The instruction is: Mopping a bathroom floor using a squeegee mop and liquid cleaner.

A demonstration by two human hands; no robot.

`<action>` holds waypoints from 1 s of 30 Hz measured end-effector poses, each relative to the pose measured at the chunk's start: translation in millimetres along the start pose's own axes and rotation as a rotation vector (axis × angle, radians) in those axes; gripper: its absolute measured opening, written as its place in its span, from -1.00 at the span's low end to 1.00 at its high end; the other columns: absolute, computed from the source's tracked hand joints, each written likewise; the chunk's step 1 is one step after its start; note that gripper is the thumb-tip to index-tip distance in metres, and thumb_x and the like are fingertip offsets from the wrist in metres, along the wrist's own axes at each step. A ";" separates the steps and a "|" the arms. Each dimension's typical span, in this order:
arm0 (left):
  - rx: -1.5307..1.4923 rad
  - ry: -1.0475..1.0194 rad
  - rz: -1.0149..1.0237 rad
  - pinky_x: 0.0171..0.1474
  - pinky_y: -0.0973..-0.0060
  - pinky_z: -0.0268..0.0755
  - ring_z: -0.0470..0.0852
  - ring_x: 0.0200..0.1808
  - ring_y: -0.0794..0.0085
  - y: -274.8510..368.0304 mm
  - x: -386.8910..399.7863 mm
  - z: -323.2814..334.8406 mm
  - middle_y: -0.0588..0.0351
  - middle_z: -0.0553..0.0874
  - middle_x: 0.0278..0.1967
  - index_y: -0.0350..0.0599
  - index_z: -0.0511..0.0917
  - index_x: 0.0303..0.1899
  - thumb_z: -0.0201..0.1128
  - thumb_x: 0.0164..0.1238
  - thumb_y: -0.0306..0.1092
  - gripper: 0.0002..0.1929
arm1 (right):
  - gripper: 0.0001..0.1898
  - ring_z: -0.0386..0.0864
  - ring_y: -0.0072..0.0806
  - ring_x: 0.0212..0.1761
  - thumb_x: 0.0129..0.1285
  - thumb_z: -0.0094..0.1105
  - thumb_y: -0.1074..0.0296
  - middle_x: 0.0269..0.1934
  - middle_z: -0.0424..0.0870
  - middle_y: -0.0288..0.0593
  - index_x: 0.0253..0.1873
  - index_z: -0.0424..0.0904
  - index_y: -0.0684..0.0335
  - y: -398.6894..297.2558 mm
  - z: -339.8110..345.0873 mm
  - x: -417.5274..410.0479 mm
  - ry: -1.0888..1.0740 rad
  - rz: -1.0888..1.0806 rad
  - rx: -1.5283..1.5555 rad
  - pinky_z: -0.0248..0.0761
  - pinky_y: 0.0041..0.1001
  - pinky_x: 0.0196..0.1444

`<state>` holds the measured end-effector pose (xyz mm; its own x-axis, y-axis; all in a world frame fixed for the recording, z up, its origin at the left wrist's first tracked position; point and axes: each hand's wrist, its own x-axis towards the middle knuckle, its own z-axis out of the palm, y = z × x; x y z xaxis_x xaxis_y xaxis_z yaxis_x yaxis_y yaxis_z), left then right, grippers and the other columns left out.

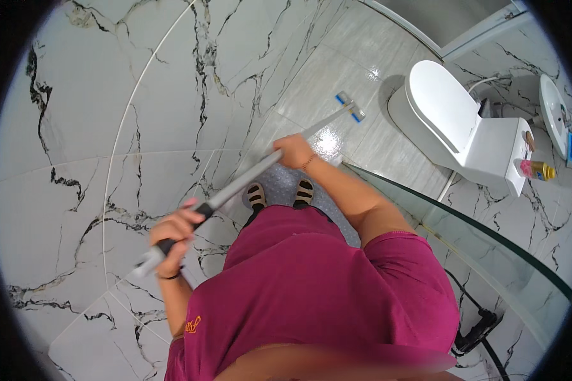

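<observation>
A long grey-handled floor mop or scrubber (245, 179) slants across the view, its narrow blue and grey head (350, 107) on the wet, shiny floor tiles. My left hand (175, 233) is wrapped around the upper end of the pole, by the black bands, and looks blurred. Farther down the pole, my right hand (293, 151) grips the shaft. Between the arms, my feet in strapped sandals (304, 191) stand on a speckled grey floor patch (286, 183).
Right of the mop head stands a white toilet (441, 107), with a pink and gold bottle (536, 169) by its tank. A glass panel (457, 209) runs along my right side. The marble-patterned wall (162, 109) rises at left. A washbasin (553, 115) hangs at far right.
</observation>
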<state>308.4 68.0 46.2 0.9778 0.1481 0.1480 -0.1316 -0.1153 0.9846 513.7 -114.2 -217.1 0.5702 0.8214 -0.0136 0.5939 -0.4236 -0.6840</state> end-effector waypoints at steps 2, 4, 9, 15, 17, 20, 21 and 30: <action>0.046 0.011 0.126 0.23 -0.15 0.03 0.52 -0.54 0.37 37.7 4.9 -27.8 0.28 0.40 -0.72 0.04 0.32 -0.68 0.20 0.09 -0.10 -0.68 | -0.82 0.59 -0.17 -0.31 -0.11 0.27 0.15 -0.45 0.62 -0.15 -0.38 0.56 0.03 -54.8 6.9 7.7 -0.072 -0.036 0.103 0.41 -0.23 -0.30; 0.008 -0.163 0.359 0.26 -0.23 -0.09 0.49 -0.65 0.58 69.7 -4.2 -60.2 0.43 0.44 -0.74 0.11 0.35 -0.73 0.26 0.14 0.07 -0.58 | -0.80 0.58 -0.15 -0.32 -0.05 0.23 0.10 -0.46 0.61 -0.16 -0.38 0.54 0.04 -111.6 7.6 3.9 -0.182 -0.131 0.197 0.42 -0.23 -0.31; -0.095 -0.609 0.322 0.19 -0.03 0.11 0.70 -0.42 0.49 129.2 -7.6 -66.5 0.33 0.56 -0.65 0.00 0.40 -0.67 0.43 0.01 -0.08 -0.62 | -0.80 0.58 -0.11 -0.35 -0.04 0.18 0.09 -0.46 0.60 -0.16 -0.40 0.53 0.05 -169.2 17.5 -9.5 -0.376 -0.314 0.190 0.42 -0.22 -0.34; -0.109 -0.143 0.176 0.15 -0.06 0.20 0.53 -0.56 0.40 49.9 -44.3 -49.5 0.30 0.44 -0.72 -0.01 0.36 -0.70 0.33 0.06 -0.14 -0.65 | -0.81 0.58 -0.13 -0.34 -0.16 0.25 0.20 -0.47 0.61 -0.13 -0.37 0.57 0.06 -95.8 32.4 13.9 -0.141 -0.187 0.137 0.43 -0.26 -0.31; -0.044 -0.001 0.001 0.14 -0.02 0.23 0.60 -0.25 0.10 19.1 -56.9 -42.2 0.13 0.51 -0.61 -0.12 0.39 -0.65 0.31 -0.10 -0.41 -0.79 | -0.78 0.58 -0.11 -0.33 -0.17 0.26 0.21 -0.46 0.62 -0.11 -0.35 0.59 0.07 -59.7 40.7 22.3 -0.097 -0.152 0.060 0.43 -0.26 -0.30; 0.116 -0.058 -0.134 0.17 -0.04 0.19 0.57 -0.04 0.02 0.9 -78.9 -40.3 0.08 0.60 -0.47 -0.15 0.40 -0.63 0.43 -0.12 -0.32 -0.70 | -0.78 0.57 -0.08 -0.32 -0.17 0.26 0.21 -0.46 0.61 -0.08 -0.34 0.59 0.07 -48.4 56.9 28.3 -0.098 -0.139 -0.023 0.43 -0.25 -0.29; 0.147 -0.082 -0.100 0.16 -0.04 0.20 0.58 -0.06 0.04 0.5 -83.7 -44.6 0.09 0.61 -0.48 -0.14 0.40 -0.63 0.45 -0.13 -0.27 -0.68 | -0.78 0.57 -0.08 -0.32 -0.16 0.26 0.21 -0.46 0.61 -0.07 -0.34 0.58 0.08 -51.3 64.5 26.7 -0.103 -0.133 -0.035 0.42 -0.24 -0.28; -0.027 -0.565 0.535 0.04 0.14 0.24 0.50 -0.66 0.67 132.7 -111.5 -136.5 0.41 0.48 -0.70 0.07 0.39 -0.71 0.38 0.05 0.04 -0.59 | -0.79 0.57 -0.08 -0.32 -0.02 0.21 0.12 -0.42 0.61 -0.10 -0.34 0.58 0.09 -265.9 106.4 -14.7 -0.433 -0.294 0.196 0.42 -0.19 -0.27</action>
<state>159.7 170.3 173.0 0.7140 -0.4446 0.5409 -0.6059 -0.0052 0.7955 287.1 27.0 -112.6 0.0864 0.9937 -0.0718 0.5523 -0.1078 -0.8267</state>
